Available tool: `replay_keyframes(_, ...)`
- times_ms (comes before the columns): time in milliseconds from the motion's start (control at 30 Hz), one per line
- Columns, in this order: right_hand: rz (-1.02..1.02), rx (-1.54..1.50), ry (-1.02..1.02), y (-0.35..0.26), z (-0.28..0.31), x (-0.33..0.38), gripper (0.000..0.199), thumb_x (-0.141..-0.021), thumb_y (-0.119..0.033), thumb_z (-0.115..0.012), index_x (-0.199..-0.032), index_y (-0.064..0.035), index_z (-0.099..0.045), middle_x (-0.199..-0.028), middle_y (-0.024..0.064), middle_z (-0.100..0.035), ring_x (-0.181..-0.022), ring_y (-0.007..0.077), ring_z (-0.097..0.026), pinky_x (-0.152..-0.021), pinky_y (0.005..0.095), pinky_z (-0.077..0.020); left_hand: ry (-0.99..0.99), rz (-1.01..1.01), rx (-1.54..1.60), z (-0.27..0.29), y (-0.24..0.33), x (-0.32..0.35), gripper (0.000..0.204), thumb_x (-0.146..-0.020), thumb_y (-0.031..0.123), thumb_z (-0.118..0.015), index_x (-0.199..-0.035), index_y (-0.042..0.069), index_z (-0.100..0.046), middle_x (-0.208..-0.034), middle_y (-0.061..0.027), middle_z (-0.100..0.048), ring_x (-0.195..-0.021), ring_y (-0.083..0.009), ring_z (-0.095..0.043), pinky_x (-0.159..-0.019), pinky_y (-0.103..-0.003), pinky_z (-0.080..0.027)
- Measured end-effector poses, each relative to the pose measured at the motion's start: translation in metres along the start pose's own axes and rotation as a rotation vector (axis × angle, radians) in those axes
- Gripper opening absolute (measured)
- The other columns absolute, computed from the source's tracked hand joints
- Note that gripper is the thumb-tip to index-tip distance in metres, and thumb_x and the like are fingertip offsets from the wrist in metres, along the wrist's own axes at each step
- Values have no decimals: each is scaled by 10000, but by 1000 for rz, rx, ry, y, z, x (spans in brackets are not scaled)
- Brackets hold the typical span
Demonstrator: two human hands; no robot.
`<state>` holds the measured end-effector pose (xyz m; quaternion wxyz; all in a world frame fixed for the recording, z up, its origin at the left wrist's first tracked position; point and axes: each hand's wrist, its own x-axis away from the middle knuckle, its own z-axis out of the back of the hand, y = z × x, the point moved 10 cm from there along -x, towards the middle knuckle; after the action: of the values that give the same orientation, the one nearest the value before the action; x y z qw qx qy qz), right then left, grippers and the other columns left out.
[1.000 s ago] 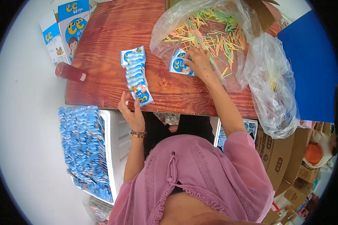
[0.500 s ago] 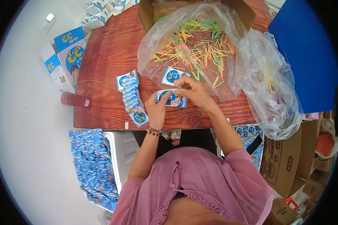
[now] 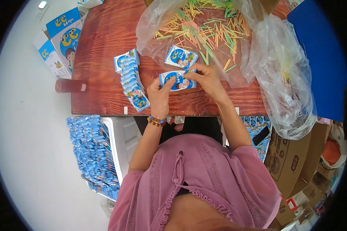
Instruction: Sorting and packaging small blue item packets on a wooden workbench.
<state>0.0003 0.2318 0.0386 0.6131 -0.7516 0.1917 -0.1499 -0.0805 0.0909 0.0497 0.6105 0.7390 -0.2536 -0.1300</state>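
Observation:
My left hand (image 3: pixel 159 99) pinches the left part of a small blue and white packet (image 3: pixel 178 81), its thumb lying across the front. From the right, my right hand (image 3: pixel 211 81) grips the same packet near its upper right edge, fingers bent. Just beyond it a second packet (image 3: pixel 181 57) of the same kind lies flat on the table by the plastic bag. Left of my hands, several matching packets (image 3: pixel 132 79) overlap in a row running toward me.
Yellow, green and pink thin sticks (image 3: pixel 187 29) are spread on a clear plastic bag (image 3: pixel 146 42). Another bag (image 3: pixel 283 88) hangs over the right edge of the wooden table (image 3: pixel 98 61). Blue packets (image 3: pixel 90 150) fill a white box at left. A reddish cylinder (image 3: pixel 70 86) stands near the left edge.
The view has shifted, so the table sits higher in the picture. The packet between my hands now lies flatter, showing more of its front. Both hands still hold it.

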Motion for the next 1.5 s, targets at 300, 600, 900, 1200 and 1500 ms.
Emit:
replay_keyframes(300,-34,7,46,2,0,2,123,-848,-70,-663,-934,17,-678,-845,16,-669,-759,41,-578,-669,202,-469,42,-4,124,5,-13,2,120,-869,54,-653,-958,-21,-681,-863,-22,-676,-746,-47,-585,-666,-201,-465)
replay_keyframes(600,13,160,1,-1,-3,6,114,-854,-95,-669,-892,11,-689,-766,-39,-630,-700,5,-513,-611,183,-417,69,33,190,15,-20,3,111,-871,52,-650,-952,-18,-679,-871,-19,-673,-754,-46,-576,-660,-200,-448)
replay_keyframes(900,-126,-76,-9,1,-3,11,118,-878,-123,-634,-894,-11,-670,-730,-28,-603,-669,49,-515,-627,207,-414,64,191,404,18,-39,-3,156,-937,163,-583,-917,24,-650,-914,-65,-676,-804,-127,-638,-679,-270,-508)
replay_keyframes(1200,370,462,-195,-64,-23,19,234,-773,-78,-693,-997,-38,-639,-1324,113,-453,-1232,242,-443,-1016,380,-353,2,253,490,9,-45,-1,132,-924,166,-603,-940,49,-664,-893,-42,-686,-761,-109,-640,-609,-252,-496)
replay_keyframes(1500,286,380,-343,-41,-24,15,96,-835,-107,-651,-850,-14,-669,-1144,104,-602,-1096,220,-540,-927,356,-408,106,208,445,16,-50,10,172,-930,170,-598,-944,4,-642,-904,-34,-658,-784,-100,-623,-644,-248,-488)
